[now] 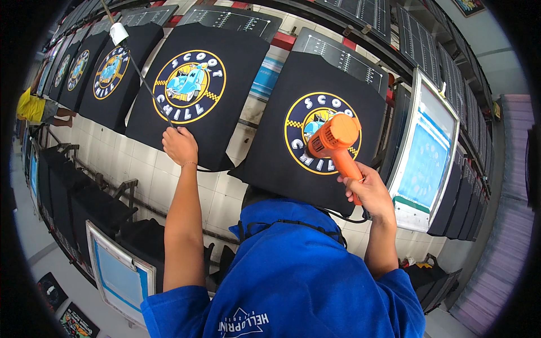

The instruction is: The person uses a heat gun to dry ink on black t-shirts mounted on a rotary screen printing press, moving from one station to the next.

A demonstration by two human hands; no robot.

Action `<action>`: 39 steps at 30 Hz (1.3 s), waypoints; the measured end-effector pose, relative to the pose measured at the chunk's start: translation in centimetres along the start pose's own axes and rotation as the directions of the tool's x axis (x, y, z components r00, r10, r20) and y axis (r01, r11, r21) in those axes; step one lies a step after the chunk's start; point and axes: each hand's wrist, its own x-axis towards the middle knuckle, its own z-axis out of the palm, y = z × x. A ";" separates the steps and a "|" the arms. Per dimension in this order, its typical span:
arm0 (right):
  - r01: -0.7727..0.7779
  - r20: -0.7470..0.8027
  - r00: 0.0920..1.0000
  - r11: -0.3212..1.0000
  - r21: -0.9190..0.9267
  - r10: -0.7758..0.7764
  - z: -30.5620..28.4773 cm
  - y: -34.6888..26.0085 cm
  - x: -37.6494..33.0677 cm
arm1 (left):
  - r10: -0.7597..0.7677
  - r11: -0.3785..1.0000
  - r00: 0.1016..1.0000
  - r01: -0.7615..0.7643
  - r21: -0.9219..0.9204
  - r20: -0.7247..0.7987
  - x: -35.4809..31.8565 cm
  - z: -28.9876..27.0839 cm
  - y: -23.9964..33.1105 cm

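The right hand is closed around the grip of the rigid, probably light orange heat gun over a soft black shirt, while the left hand clasps a thin rod.

white-framed blue printing screen at right; tiled floor below.

White tiled floor under long row of printing stations; framed blue screen at right, another near left; grey floor strip far left; even bright light
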 end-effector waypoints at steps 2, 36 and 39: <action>0.019 -0.058 0.998 1.000 0.014 -0.018 0.1 0.5 -0.1 | 0.002 1.000 1.000 -0.002 0.005 -0.004 0.1 -0.1 0.3; 0.047 -0.112 0.993 0.980 0.195 -0.025 0.3 2.2 -2.1 | 0.048 0.999 0.998 -0.047 -0.019 0.028 0.0 -0.2 -0.2; 0.029 -0.002 1.000 0.977 0.213 -0.029 1.8 1.7 -1.8 | 0.060 0.997 0.997 -0.057 -0.060 0.053 -0.3 -0.4 -0.5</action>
